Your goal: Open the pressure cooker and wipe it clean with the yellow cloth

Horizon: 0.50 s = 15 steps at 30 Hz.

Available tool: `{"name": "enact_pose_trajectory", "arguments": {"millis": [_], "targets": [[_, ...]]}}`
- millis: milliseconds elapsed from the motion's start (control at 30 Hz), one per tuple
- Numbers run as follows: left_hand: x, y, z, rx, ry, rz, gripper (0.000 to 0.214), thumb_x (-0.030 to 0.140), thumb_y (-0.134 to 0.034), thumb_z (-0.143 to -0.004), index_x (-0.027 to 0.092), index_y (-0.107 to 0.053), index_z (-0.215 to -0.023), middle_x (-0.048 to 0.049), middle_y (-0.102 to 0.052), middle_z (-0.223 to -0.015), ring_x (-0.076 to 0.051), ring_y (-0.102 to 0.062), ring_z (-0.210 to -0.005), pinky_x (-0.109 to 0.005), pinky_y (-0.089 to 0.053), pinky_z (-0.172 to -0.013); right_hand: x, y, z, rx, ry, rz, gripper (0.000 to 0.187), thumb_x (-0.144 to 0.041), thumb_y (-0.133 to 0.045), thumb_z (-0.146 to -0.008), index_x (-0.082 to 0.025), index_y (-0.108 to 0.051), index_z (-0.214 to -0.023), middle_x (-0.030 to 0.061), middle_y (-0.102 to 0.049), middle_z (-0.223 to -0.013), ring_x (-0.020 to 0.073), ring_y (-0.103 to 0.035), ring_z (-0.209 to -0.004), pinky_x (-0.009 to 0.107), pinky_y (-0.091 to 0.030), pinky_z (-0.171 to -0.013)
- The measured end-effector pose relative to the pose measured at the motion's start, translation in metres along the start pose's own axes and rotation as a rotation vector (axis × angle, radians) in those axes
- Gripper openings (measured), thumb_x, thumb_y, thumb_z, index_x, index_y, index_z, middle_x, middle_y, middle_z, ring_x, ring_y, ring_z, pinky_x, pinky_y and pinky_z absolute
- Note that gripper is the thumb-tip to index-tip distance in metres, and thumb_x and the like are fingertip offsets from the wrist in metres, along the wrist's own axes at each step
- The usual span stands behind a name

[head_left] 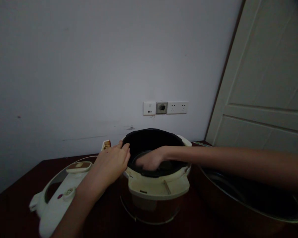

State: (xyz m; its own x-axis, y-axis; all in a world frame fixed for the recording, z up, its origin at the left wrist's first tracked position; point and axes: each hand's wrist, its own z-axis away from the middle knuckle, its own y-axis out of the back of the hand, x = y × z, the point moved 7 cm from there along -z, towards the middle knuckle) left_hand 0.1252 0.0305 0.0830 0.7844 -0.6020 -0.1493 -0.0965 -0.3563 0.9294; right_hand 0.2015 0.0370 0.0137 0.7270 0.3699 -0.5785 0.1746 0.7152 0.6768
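No readable text, labels or numbers.

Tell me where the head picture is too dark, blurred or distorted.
In the head view, dim light nearly swallows the inside of the round black pot; in the head view, the bare right hand inside it looks smudged; in the head view, the pale panelled door leans, perhaps from lens distortion or camera tilt.

L. hand: dorsum up, fingers slightly bent, twd. surface's back edge; L. forearm oblique. R. forearm: approx. parallel to same edge; R. hand dipped, fingers blurred, partly hidden.
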Motion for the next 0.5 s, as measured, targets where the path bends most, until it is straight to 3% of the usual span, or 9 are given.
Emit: {"name": "enact_pose_trajectory", "arguments": {"millis": [133,233,367,500], "targets": [[0.001,0.002,0.001,0.005,-0.006,-0.001,0.041,0.021,-0.027,-0.093,0.012,-0.058,-0.119,-0.0171,-0.064,-0.116,-0.029,-0.062,-0.105,-0.044,-0.048,-0.087,0.01,-0.003,0.002,-0.069,-0.161,-0.106,0.031,-0.004,-0.047,-0.066,-0.01,-0.065,-0.091,-0.0017,-0.062,-0.067,0.0103,-0.052,-0.051,0.022,-0.044,-0.049],[-0.001,0.0,0.001,0.009,-0.005,-0.008,0.041,0.021,-0.027,-0.094,0.013,-0.058,-0.118,-0.0172,-0.063,-0.117,-0.029,-0.063,-0.104,-0.045,-0.049,-0.085,0.016,0.004,0.019,-0.008,-0.243,-0.201,0.039,-0.001,-0.048,-0.06,-0.012,-0.064,-0.095,-0.0042,-0.059,-0.064,0.0077,-0.049,-0.045,0.019,-0.041,-0.044],[-0.002,-0.003,-0.001,0.029,-0.008,0.009,0.04,0.022,-0.028,-0.094,0.012,-0.059,-0.117,-0.018,-0.063,-0.117,-0.029,-0.063,-0.104,-0.045,-0.048,-0.087,0.021,0.019,0.046,0.058,-0.272,-0.443,0.041,0.001,-0.055,-0.052,-0.011,-0.063,-0.09,-0.0041,-0.061,-0.064,0.0092,-0.057,-0.052,0.018,-0.047,-0.048],[-0.002,0.005,0.001,0.052,0.007,0.012,0.039,0.022,-0.032,-0.093,0.012,-0.059,-0.118,-0.0189,-0.061,-0.122,-0.03,-0.061,-0.108,-0.046,-0.046,-0.091,0.031,0.042,0.066,0.246,-0.26,-0.627,0.037,-0.001,-0.057,-0.052,-0.011,-0.063,-0.088,-0.001,-0.066,-0.068,0.0111,-0.061,-0.054,0.018,-0.05,-0.048]]}}
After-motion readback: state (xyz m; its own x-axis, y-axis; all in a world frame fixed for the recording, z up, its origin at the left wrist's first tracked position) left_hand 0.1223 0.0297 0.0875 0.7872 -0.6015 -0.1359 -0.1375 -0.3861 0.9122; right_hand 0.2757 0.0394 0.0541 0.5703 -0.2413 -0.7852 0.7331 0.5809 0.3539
